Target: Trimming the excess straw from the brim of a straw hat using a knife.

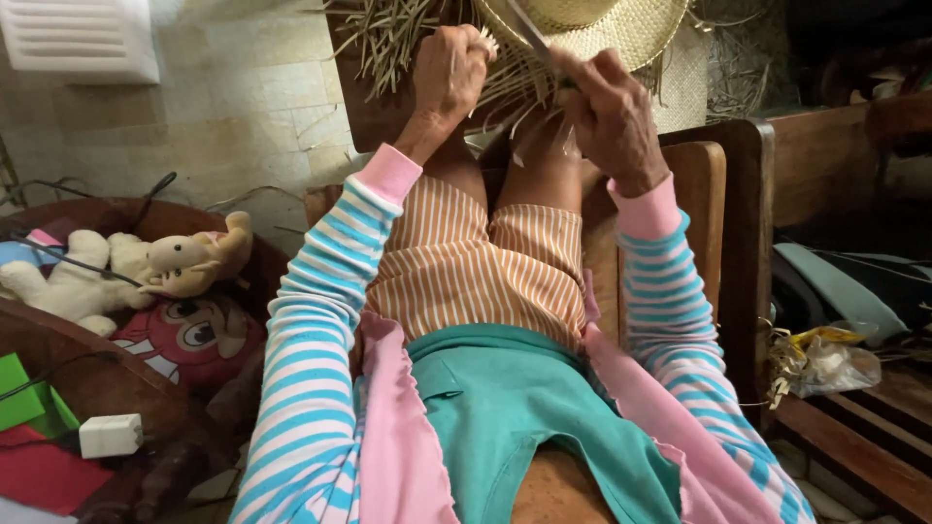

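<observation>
Cluttered little room with a pale tiled floor point(243, 107) and wooden furniture all round, seen from the person's own head looking down their lap. Closest to the camera were a teal top point(505, 408) with pink ruffled edges, then orange striped shorts point(466, 262), and blue-and-white striped sleeves with pink cuffs running up both sides. They were sitting on a wooden chair point(709, 213).

Off to the left sat a dark round wooden tub point(87, 369) stuffed with a cream plush rabbit point(68, 277), a tan plush toy point(199, 257) leaning on it and a red cartoon cushion point(194, 340) underneath. A white charger block point(110, 435) and something green lay nearer the corner. On the right, a crumpled plastic bag point(825, 364) rested on a slatted bench point(874, 427).

Further out, past the knees, both hands were up at a bundle of dried straw strips point(515, 92). Left hand point(449, 73) was closed in a fist round a bunch of the strips. Right hand point(612, 112) was pinched tight on a thin flat strip point(529, 34) that stuck up diagonally, touching the bundle. Beyond that sat a woven straw hat point(602, 24), its loose ends hanging down into the hands, with more loose straw scattered behind and a white vent point(83, 39) at the top left.
</observation>
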